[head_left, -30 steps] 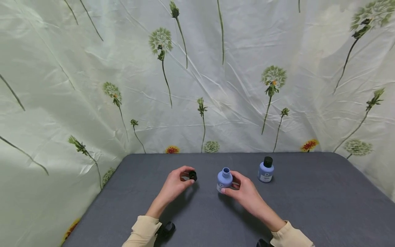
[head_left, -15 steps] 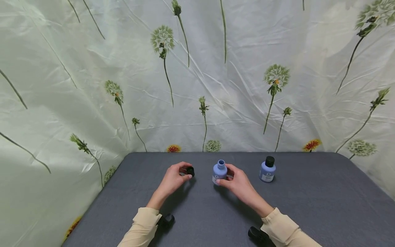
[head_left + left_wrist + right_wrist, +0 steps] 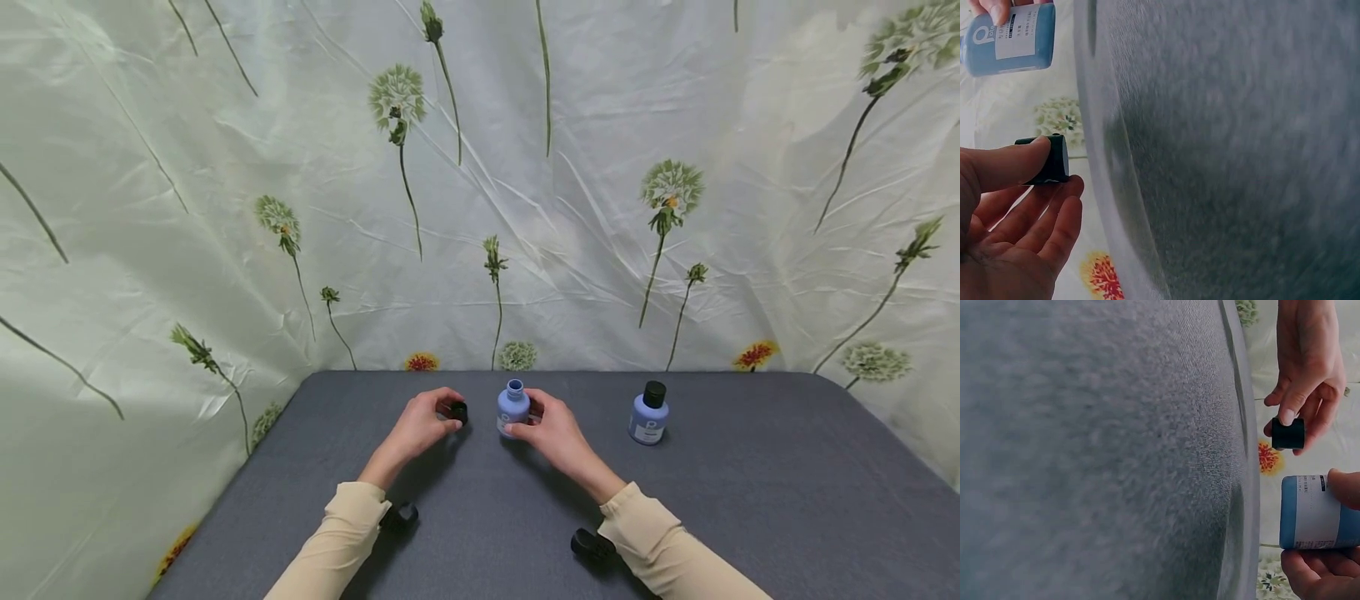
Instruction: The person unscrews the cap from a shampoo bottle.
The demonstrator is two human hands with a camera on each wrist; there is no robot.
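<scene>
Between thumb and fingers my left hand [image 3: 420,423] pinches a black screw cap [image 3: 1050,160]. My right hand [image 3: 553,430] grips a small blue bottle [image 3: 513,410] by its body, thumb in front and fingers behind. The bottle is upright with its neck uncovered, and its white label [image 3: 1317,511] shows in both wrist views. Cap and bottle are apart, a short gap between them, the cap to the left. A second blue bottle [image 3: 647,422], with a black cap [image 3: 655,394] on it, stands to the right of my right hand.
A dark grey cloth-covered table [image 3: 750,500] lies under both hands. Behind it and on the left hangs a pale curtain [image 3: 570,208] printed with flowers. Black wrist devices [image 3: 588,546] sit below the cream sleeves [image 3: 660,533].
My right hand has moved left with the blue bottle, bringing it nearer the cap. The left hand has shifted slightly left and away from me, still holding the cap. The capped bottle stays put.
</scene>
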